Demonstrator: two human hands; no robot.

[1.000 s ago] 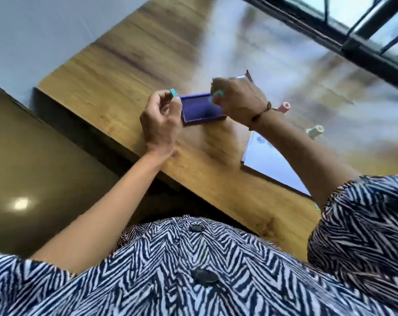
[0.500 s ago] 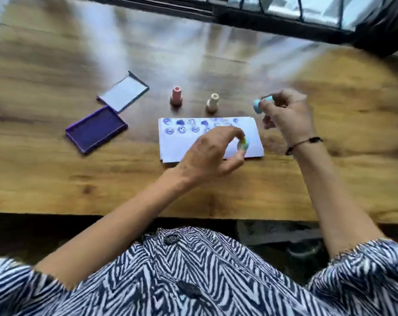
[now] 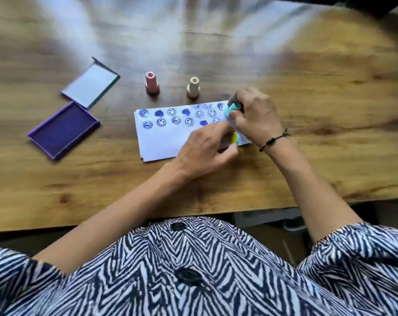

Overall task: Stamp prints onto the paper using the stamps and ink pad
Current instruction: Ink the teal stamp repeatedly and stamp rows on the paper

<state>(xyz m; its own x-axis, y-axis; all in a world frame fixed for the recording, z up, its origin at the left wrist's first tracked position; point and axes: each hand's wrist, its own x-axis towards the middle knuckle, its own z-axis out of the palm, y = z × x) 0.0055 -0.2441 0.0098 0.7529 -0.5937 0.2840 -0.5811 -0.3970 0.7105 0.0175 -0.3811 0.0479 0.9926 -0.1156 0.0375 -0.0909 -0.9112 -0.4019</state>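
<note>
A white paper [image 3: 163, 142] lies on the wooden table, its upper part covered with several blue smiley and heart prints. My right hand [image 3: 257, 117] grips a teal stamp [image 3: 231, 109] over the paper's top right corner. Beside it, my left hand [image 3: 204, 147] pinches a yellow-faced stamp [image 3: 235, 137] above the paper's right edge. The open purple ink pad [image 3: 62, 130] sits to the left of the paper. A pink stamp [image 3: 152, 83] and a cream stamp [image 3: 193, 87] stand upright just beyond the paper.
The ink pad's lid [image 3: 89, 85] lies open-side up behind the pad. The table's near edge [image 3: 102, 221] runs just in front of my striped shirt. Bare wood stretches to the right of my hands.
My view swung from the ink pad to the paper. Both hands carried their stamps from the pad over to the paper's right end, the right hand coming down to the top right corner.
</note>
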